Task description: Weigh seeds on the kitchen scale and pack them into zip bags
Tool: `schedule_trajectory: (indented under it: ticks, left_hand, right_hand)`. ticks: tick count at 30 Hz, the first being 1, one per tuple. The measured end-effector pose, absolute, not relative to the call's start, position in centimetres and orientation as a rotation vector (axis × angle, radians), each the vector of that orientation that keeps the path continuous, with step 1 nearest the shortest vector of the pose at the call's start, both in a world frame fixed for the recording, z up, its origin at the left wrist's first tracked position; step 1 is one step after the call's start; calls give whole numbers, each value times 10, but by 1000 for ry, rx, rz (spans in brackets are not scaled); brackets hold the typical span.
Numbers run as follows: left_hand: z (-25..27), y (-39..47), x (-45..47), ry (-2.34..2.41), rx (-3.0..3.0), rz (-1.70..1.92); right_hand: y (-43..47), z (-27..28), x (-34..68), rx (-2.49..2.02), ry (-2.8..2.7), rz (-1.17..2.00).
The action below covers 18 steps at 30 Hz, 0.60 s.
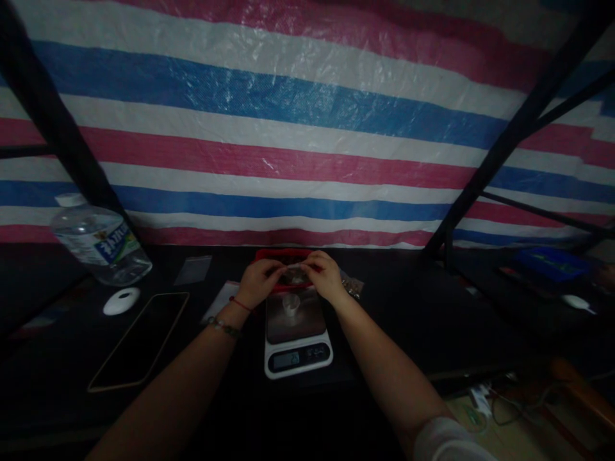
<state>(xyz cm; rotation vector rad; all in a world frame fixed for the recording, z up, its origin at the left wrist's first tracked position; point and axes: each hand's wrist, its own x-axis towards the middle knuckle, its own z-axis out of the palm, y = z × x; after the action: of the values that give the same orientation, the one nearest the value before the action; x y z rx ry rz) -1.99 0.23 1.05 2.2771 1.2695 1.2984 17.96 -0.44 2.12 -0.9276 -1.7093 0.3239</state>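
My left hand [260, 280] and my right hand [327, 275] face each other above a red tray [263, 255]. Both are closed, pinching the upper edge of a small clear plastic bag [295, 275] stretched between them. Whether the bag has anything in it is hard to tell in the dim light. Just below the hands, a small clear cup [291, 304] stands on the dark plate of a white digital kitchen scale [298, 370]. Beside my right hand lies another clear bag [353, 285] with small pieces in it.
Left of the scale are a phone [139, 346], a white computer mouse [122, 301], a large water bottle [103, 243], a flat clear bag [193, 270] and a white packet [221, 301]. A blue tray [552, 264] lies far right. Black frame bars [485, 157] slant before a striped sheet [288, 147].
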Motion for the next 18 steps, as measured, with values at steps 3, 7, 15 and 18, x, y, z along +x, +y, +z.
schedule_trajectory:
  ticks: [3,7,15,18]
  left_hand:
    - [12,2,-21,1318,2223,1308]
    - [10,-2,-14,1312,2126,1375]
    - [5,-7,-9,1212,2120,1487]
    - [4,-2,-18,1273,2112,1546]
  right_hand:
    - [-3,21,181,-967,-1664,332]
    - [-4,18,178,-940,-1601,321]
    - [12,35,222,-1146,-1338,245]
    - [33,42,271,-1347,-1378,136]
